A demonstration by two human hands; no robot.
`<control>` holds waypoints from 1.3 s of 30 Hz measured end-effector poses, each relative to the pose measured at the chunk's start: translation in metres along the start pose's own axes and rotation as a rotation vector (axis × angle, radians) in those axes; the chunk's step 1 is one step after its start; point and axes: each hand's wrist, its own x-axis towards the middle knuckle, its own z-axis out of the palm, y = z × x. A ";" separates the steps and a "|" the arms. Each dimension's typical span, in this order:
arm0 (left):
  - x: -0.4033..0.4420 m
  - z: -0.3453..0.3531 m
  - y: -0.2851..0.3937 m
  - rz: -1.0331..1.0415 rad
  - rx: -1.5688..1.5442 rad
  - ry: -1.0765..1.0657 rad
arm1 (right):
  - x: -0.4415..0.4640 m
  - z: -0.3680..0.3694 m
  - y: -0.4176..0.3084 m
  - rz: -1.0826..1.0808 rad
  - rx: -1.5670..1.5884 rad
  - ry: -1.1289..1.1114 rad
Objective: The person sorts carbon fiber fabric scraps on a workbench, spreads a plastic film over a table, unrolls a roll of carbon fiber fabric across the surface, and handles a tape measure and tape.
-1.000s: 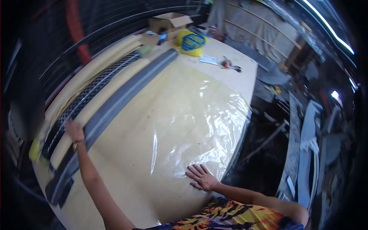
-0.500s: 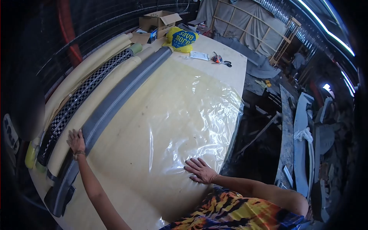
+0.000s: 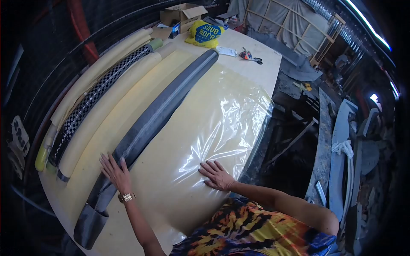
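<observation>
My left hand point(image 3: 117, 174) lies with fingers stretched out over a dark grey woven-pattern roll point(image 3: 160, 106), which runs lengthwise across the table. At the near end of the roll, a loose curled flap point(image 3: 90, 225) hangs open. My right hand point(image 3: 218, 176) is spread flat, palm down, on a clear shiny plastic sheet point(image 3: 209, 141). Creases and glare run through the sheet around the fingers. Neither hand grips anything.
Left of the dark roll lie a cream roll point(image 3: 106, 113), a checkered roll point(image 3: 100, 87) and another cream roll point(image 3: 94, 70). At the far end are a yellow bag point(image 3: 205, 34), a cardboard box point(image 3: 181, 16) and scissors point(image 3: 256, 60). Grey panels point(image 3: 337, 149) stand to the right.
The dark roll has shifted right, away from the cream roll, with my left hand moving the same way. Its near end now shows a loose flap. My right hand has moved slightly up and left.
</observation>
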 end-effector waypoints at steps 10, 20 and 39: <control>0.018 0.031 -0.015 -0.230 -0.005 -0.609 | 0.015 -0.008 -0.005 -0.020 0.232 0.039; -0.121 -0.050 0.075 -0.111 0.021 -0.078 | 0.035 -0.114 0.022 -0.118 0.353 0.191; -0.241 -0.140 0.122 -0.344 -0.029 -0.272 | 0.037 -0.124 0.060 -0.270 0.059 0.061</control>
